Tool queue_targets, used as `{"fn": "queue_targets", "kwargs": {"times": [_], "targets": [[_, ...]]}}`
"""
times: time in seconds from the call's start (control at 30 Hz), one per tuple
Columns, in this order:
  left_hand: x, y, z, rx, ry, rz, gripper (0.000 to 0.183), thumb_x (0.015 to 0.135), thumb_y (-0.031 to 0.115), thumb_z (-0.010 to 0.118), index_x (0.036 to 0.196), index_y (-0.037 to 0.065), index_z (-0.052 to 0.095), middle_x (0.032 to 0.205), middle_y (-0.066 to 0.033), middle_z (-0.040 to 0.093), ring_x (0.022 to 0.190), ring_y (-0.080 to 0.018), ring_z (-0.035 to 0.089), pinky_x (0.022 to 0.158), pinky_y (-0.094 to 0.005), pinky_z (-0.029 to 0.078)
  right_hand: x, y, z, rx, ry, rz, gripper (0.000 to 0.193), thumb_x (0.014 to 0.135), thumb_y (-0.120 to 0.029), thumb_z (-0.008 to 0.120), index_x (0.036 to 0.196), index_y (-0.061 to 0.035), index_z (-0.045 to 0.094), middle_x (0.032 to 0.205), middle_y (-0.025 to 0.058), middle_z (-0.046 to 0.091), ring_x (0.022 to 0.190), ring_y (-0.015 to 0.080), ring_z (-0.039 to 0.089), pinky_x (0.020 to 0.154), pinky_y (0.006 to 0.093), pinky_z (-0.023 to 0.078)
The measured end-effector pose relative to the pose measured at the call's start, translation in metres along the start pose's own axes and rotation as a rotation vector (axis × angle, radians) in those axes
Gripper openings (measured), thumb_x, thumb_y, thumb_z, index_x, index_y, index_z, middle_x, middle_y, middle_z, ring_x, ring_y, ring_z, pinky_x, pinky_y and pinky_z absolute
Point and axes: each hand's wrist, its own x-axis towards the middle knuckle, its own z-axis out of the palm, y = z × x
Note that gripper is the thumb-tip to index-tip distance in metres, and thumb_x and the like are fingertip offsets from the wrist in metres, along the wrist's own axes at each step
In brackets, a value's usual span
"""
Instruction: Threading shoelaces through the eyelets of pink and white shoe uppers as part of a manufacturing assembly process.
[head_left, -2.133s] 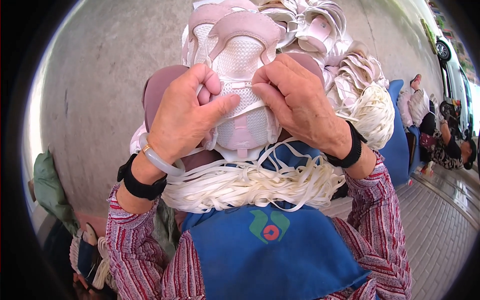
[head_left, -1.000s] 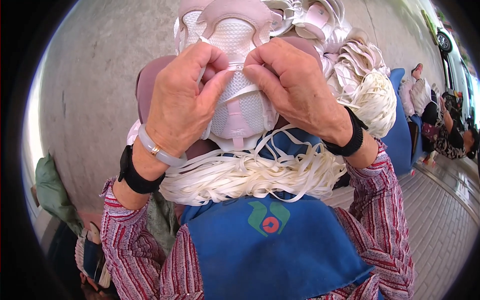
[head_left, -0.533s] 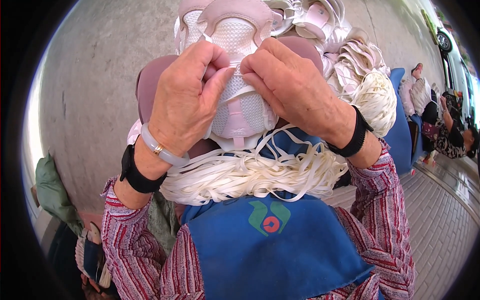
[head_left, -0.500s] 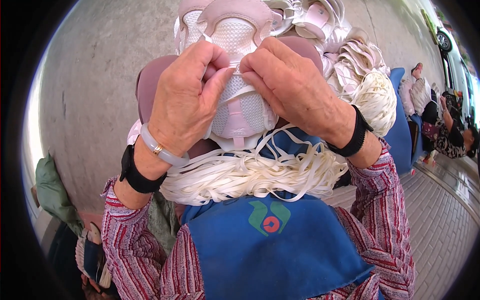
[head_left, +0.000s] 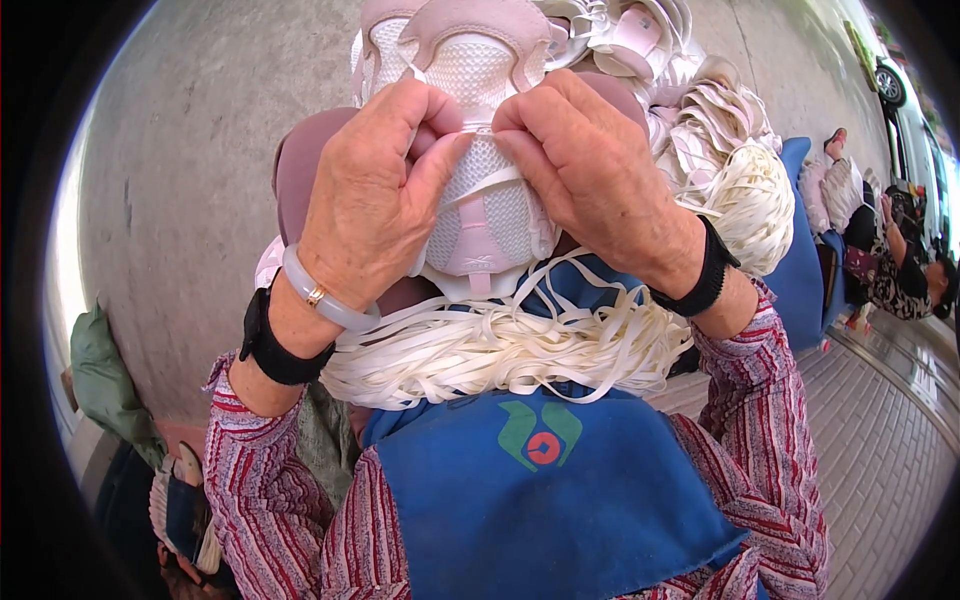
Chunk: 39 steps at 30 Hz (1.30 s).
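Observation:
A white and pale pink shoe upper lies in front of me with its toe toward my body. A thin white shoelace slants across its mesh front. My left hand is closed in a pinch on the lace above the mesh, thumb against forefinger. Close beside it, my right hand pinches at the same lace from the other side; its fingertips partly hide the lace's end. Both hands are over the upper, their fingertips a small gap apart. A thick bundle of loose white laces lies across my lap, over a blue apron.
More pink and white shoe uppers are heaped beyond and to the right, next to a coiled bundle of white laces. A person sits at the far right. A green sack stands at the left on the concrete floor.
My right hand's fingertips have shifted slightly to the right, away from the left. Both hands keep their pinch, and the upper has barely moved.

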Motion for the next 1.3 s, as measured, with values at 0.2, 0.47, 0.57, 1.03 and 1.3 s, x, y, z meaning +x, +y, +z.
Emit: {"fn": "queue_targets", "kwargs": {"times": [0.2, 0.47, 0.57, 1.03, 1.3], "targets": [[-0.0002, 0.0001, 0.0004, -0.011, 0.000, -0.005, 0.011, 0.084, 0.001, 0.065, 0.090, 0.001, 0.055, 0.079, -0.0089, 0.059, 0.065, -0.0177, 0.058, 0.058, -0.0284, 0.047, 0.0011, 0.0015, 0.0013, -0.014, 0.024, -0.019, 0.012, 0.090, -0.010, 0.059, 0.094, -0.0006, 0.053, 0.088, 0.0159, 0.050, 0.073, 0.0332, 0.058, 0.061, 0.0396, 0.051], [-0.0022, -0.0012, -0.0002, -0.009, -0.020, -0.037, 0.007, 0.090, 0.005, 0.063, 0.095, 0.003, 0.058, 0.077, 0.0022, 0.055, 0.068, -0.0067, 0.050, 0.063, -0.0207, 0.043, 0.0027, 0.0022, -0.0007, -0.127, -0.045, -0.101, 0.017, 0.077, 0.003, 0.059, 0.090, 0.0022, 0.049, 0.088, 0.0177, 0.049, 0.067, 0.0338, 0.059, 0.055, 0.0379, 0.051], [-0.0023, -0.0018, 0.0003, -0.010, -0.018, -0.035, 0.007, 0.090, 0.005, 0.063, 0.095, 0.003, 0.058, 0.079, 0.0020, 0.055, 0.069, -0.0063, 0.050, 0.064, -0.0206, 0.043, 0.0028, 0.0011, -0.0015, -0.150, -0.043, -0.116, 0.020, 0.073, 0.005, 0.058, 0.090, 0.0032, 0.048, 0.089, 0.0180, 0.049, 0.068, 0.0333, 0.060, 0.055, 0.0379, 0.051], [-0.0034, -0.0032, -0.0002, -0.013, -0.021, -0.025, 0.010, 0.088, 0.004, 0.064, 0.095, 0.002, 0.057, 0.079, 0.0000, 0.056, 0.070, -0.0091, 0.051, 0.065, -0.0224, 0.044, 0.0047, -0.0022, 0.0005, -0.014, 0.067, 0.021, 0.008, 0.085, -0.006, 0.064, 0.089, -0.0049, 0.057, 0.079, 0.0118, 0.052, 0.074, 0.0319, 0.055, 0.065, 0.0398, 0.044], [-0.0036, -0.0042, -0.0004, 0.001, -0.015, -0.011, 0.010, 0.088, 0.004, 0.064, 0.095, 0.002, 0.058, 0.078, 0.0005, 0.056, 0.069, -0.0085, 0.051, 0.064, -0.0220, 0.043, 0.0050, 0.0016, -0.0019, -0.005, -0.015, -0.009, 0.013, 0.087, -0.006, 0.060, 0.095, 0.0004, 0.052, 0.091, 0.0183, 0.052, 0.077, 0.0367, 0.058, 0.066, 0.0411, 0.049]]}}
